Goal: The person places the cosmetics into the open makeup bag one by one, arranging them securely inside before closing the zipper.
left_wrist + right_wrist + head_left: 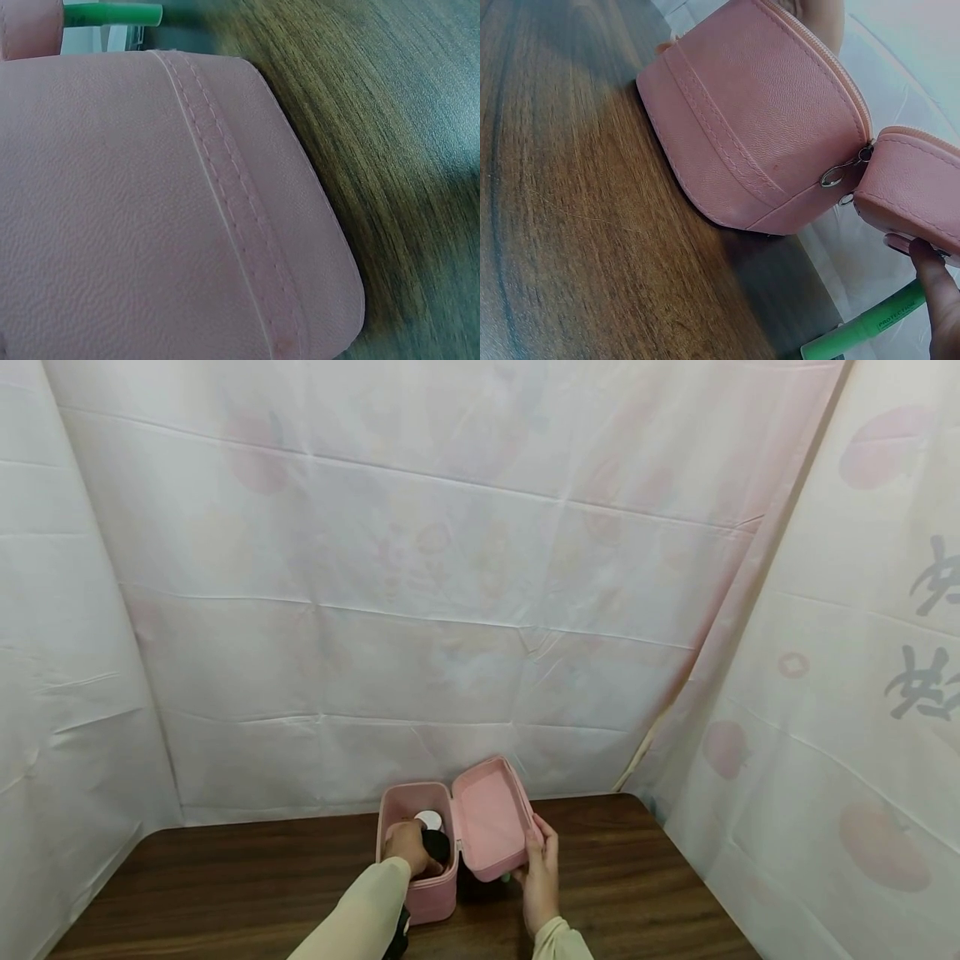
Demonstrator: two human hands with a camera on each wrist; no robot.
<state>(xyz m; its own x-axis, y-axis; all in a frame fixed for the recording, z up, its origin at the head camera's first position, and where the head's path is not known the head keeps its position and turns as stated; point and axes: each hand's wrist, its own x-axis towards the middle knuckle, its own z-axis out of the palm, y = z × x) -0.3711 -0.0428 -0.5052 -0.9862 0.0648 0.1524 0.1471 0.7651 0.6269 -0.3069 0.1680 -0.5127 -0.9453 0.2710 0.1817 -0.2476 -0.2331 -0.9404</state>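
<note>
A pink zippered cosmetic case stands on the table with its lid swung open to the right. My left hand reaches down into the case, its fingertips hidden inside. Close by it, inside the case, are a black rounded item and a white round item; I cannot tell whether the hand grips either. At the lid's right edge, my right hand holds the lid between thumb and fingers. The case's outer wall and zipper pulls show in the right wrist view.
A green marker-like tube lies beneath the raised lid, to the right of the case. The dark wooden table ends at a pale printed curtain behind, and another curtain hangs along the right.
</note>
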